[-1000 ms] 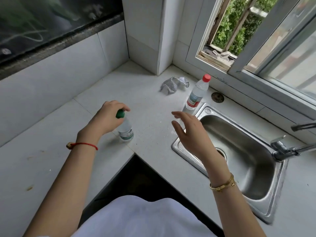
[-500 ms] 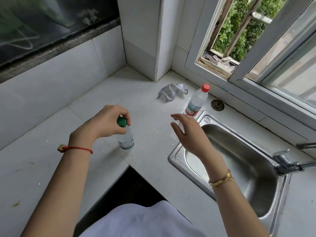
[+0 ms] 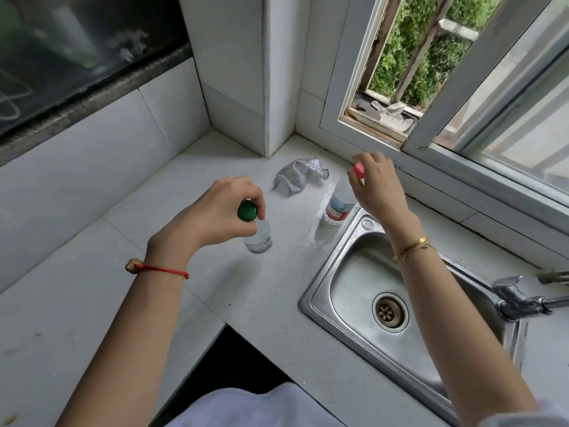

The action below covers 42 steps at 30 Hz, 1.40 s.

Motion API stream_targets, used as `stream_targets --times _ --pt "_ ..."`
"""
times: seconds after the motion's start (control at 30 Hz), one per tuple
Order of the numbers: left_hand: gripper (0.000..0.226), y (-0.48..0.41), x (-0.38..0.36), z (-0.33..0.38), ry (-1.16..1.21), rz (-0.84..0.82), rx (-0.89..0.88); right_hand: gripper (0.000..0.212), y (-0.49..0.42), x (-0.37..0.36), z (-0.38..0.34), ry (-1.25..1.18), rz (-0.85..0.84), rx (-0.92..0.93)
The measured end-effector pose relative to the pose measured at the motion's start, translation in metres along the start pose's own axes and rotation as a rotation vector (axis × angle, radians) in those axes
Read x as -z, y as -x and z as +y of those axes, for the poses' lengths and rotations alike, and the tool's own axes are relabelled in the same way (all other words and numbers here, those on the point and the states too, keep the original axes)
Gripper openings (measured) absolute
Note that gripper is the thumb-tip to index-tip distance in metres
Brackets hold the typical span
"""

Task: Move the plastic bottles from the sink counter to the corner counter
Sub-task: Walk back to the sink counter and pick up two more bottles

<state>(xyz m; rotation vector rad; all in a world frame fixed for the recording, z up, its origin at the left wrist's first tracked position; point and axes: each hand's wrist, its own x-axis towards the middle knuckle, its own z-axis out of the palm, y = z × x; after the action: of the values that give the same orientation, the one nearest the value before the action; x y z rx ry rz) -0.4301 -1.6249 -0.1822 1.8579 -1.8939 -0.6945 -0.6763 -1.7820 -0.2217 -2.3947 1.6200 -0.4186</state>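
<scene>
A small clear bottle with a green cap [image 3: 258,232] stands on the white counter [image 3: 172,303]. My left hand [image 3: 212,217] holds it by the neck, fingers curled round the cap. A second clear bottle with a red cap and a red-and-blue label [image 3: 339,204] stands at the sink's far left corner. My right hand [image 3: 377,186] pinches its red cap from above. Both bottles look upright on the counter.
A crumpled silvery mesh cloth [image 3: 300,177] lies near the tiled pillar [image 3: 271,87]. The steel sink [image 3: 326,291] with its drain fills the right side; a tap [image 3: 517,300] sticks in from the right. An open window [image 3: 409,72] runs along the back.
My right hand moved from above the sink edge out to the red-capped bottle and took hold of its cap. My left hand kept its hold on the green-capped bottle.
</scene>
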Motion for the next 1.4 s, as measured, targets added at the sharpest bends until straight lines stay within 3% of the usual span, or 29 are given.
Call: stream_targets --times 0.2,0.5,1.03,1.4 --pt "0.025 -0.022 -0.006 0.005 -0.008 -0.040 -0.005 0.037 -0.021 -0.017 0.014 0.112 -0.084 -0.028" --pt "0.023 -0.026 -0.012 0.010 -0.021 -0.059 0.006 0.024 -0.014 -0.023 0.011 -0.056 -0.063 -0.072" --pt "0.023 0.027 -0.023 0.026 -0.033 -0.072 0.030 0.021 0.107 0.008 -0.020 -0.210 -0.052 -0.018" --pt "0.024 0.064 -0.050 0.041 -0.036 -0.159 -0.125 0.022 0.209 0.031 -0.034 -0.189 0.000 -0.101"
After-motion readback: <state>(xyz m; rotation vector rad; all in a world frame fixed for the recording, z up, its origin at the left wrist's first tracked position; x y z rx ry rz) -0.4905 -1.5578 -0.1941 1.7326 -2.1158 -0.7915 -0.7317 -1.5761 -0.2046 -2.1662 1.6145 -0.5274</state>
